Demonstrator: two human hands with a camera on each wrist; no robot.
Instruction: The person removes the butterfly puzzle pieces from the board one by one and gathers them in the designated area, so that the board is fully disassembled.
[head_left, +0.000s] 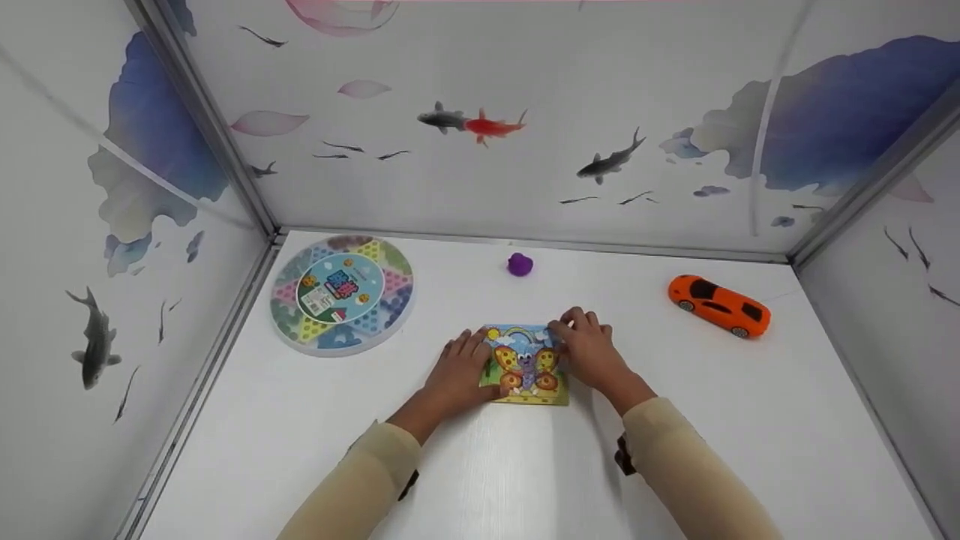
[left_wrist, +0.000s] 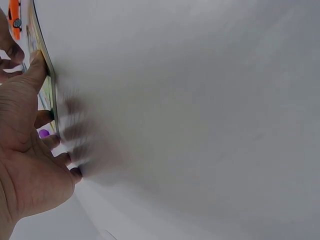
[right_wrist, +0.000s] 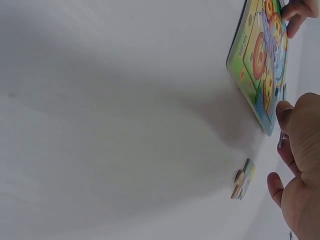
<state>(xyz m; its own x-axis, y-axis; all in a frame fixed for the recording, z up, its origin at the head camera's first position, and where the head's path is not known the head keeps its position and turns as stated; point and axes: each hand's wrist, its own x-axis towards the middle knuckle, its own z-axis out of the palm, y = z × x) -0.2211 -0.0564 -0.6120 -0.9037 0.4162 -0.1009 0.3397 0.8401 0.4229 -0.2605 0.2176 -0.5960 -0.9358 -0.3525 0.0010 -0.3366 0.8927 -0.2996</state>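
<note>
A butterfly jigsaw puzzle (head_left: 527,364) lies in its tray in front of me, with a rainbow and sun at its top. My left hand (head_left: 459,375) holds the tray's left side, thumb over its near part and index finger by the far left corner. At the upper right corner, my right hand (head_left: 589,349) pinches a thin puzzle piece (right_wrist: 284,91) between thumb and fingers, seen edge-on in the right wrist view. Another loose puzzle piece (right_wrist: 243,180) rests on the table beside the right hand; the hand hides it in the head view.
A round Chinese checkers set (head_left: 394,300) lies at the back left of the white table (head_left: 480,472). Behind the puzzle sits a small purple toy (head_left: 520,264). An orange toy car (head_left: 720,306) stands to the right. Printed panels enclose the table at the back and sides.
</note>
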